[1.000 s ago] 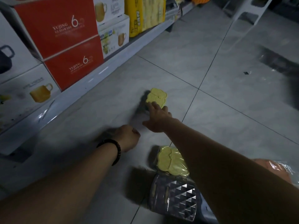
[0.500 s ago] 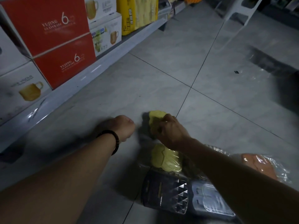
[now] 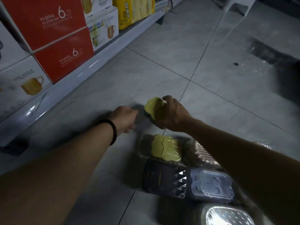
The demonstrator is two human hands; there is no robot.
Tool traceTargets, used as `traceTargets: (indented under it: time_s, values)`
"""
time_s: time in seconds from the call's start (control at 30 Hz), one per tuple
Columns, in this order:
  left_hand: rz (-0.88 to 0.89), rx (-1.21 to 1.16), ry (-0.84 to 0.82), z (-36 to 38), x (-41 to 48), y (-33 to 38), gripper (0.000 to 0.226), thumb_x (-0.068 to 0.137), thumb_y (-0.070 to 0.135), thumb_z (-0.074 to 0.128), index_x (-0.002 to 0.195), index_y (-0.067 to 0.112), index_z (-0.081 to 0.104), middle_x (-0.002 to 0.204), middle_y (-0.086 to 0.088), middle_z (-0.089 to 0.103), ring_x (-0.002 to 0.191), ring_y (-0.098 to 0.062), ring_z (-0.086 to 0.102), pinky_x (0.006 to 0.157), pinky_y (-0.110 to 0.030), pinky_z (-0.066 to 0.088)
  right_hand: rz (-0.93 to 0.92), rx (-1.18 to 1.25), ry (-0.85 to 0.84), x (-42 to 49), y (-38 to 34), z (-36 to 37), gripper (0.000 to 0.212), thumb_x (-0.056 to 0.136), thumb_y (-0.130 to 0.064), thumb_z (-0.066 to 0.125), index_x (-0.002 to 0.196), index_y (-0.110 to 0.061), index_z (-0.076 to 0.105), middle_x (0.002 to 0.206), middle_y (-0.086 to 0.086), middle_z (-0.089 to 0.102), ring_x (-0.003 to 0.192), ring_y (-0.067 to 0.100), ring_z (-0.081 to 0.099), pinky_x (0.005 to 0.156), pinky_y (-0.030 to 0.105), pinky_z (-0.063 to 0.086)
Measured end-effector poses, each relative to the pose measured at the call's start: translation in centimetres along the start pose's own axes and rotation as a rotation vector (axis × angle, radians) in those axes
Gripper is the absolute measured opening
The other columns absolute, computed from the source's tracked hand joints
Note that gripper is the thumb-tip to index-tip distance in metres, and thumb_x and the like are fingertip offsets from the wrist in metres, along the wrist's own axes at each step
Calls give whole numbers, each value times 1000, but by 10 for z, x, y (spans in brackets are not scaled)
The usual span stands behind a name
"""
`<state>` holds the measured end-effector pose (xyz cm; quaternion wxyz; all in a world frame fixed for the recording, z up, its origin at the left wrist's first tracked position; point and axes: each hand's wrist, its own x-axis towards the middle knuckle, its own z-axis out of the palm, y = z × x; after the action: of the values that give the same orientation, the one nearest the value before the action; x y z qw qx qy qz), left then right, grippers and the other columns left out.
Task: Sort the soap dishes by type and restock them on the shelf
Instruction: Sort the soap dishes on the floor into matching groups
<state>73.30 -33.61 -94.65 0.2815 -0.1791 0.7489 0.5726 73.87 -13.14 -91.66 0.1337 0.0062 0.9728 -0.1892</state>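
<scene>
Right hand (image 3: 170, 114): grip closed around a yellow soap dish (image 3: 154, 108), fingers curled over its top edge. The dish is tilted and lifted off the floor (image 3: 162, 62), above a tile joint.

Left hand (image 3: 125, 118): low over the floor just beside the held dish, back of the hand toward the camera. Fingers blurred and mostly hidden, so I cannot tell how wide its grip is. Black beaded bracelet (image 3: 112, 129) on the wrist.

On the floor, nearer the person: wrapped yellow dishes (image 3: 165, 150), a dark faceted dish (image 3: 162, 181) touching them, and a clear bluish dish (image 3: 211, 184) beside that.

The shelf (image 3: 81, 69) runs along the floor's left edge and carries red boxes (image 3: 48, 21) and white mug boxes (image 3: 21, 85).
</scene>
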Motion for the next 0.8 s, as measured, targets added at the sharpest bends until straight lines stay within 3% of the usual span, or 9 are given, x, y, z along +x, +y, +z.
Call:
traceTargets:
  time_s: [0.07,0.13,0.17,0.3,0.47,0.6,0.63,0.73,0.8]
  values:
    - [-78,-102,-88,-1,-5,9,29,106,41,60,123,17,59,114,-6,67,86,-30,71,73,-37,58,-80,-72,-83,-17,8,-16,111,68,-53,92,155,-19,32,148,8,49,128,28,54,96,37,51]
    - [-107,-74,-189,0,-4,13,44,103,44,65,133,14,57,125,-10,68,97,-34,71,85,-45,60,-123,-153,-165,-33,14,-24,110,68,-51,92,156,-23,33,149,4,49,130,27,54,102,41,52]
    - [-109,-22,-240,2,-3,12,49,102,43,68,137,11,58,130,-14,68,100,-34,71,85,-44,61,-130,-175,-200,-41,16,-26,109,68,-50,92,156,-23,34,149,4,49,131,27,53,103,42,52]
    - [-70,155,-350,21,-9,7,37,94,27,81,123,6,72,118,-15,78,97,-33,79,77,-38,64,-131,-200,-264,-62,23,-27,107,68,-43,94,156,-23,37,148,4,51,131,27,53,103,37,49]
    - [22,348,-339,41,-18,8,18,93,9,78,111,5,77,106,-15,76,88,-24,76,67,-29,63,-153,-207,-295,-76,31,-15,100,76,-42,91,157,-18,37,146,6,52,131,26,53,101,32,45]
    - [11,405,-303,49,-24,4,20,96,13,75,112,2,74,107,-19,76,89,-29,79,85,-44,67,-213,-276,-305,-82,36,-12,85,89,-44,78,159,-18,36,149,8,49,135,27,50,106,33,41]
    - [-7,416,-292,50,-25,2,22,97,18,73,112,3,73,101,-17,76,82,-28,78,83,-44,67,-220,-290,-306,-82,37,-11,84,91,-45,76,159,-18,36,150,9,49,136,28,50,107,34,41]
    - [-13,537,-240,44,-28,1,33,93,33,71,113,7,74,75,-11,67,54,-25,65,58,-35,60,-239,-297,-227,-85,44,-16,78,95,-48,70,159,-16,37,149,13,49,134,30,52,109,36,43]
    - [96,747,-205,43,-35,10,38,94,40,70,105,5,76,71,-14,67,51,-25,59,53,-30,50,-234,-239,-129,-96,47,-32,70,97,-49,66,154,-15,44,145,16,54,129,33,56,107,41,47]
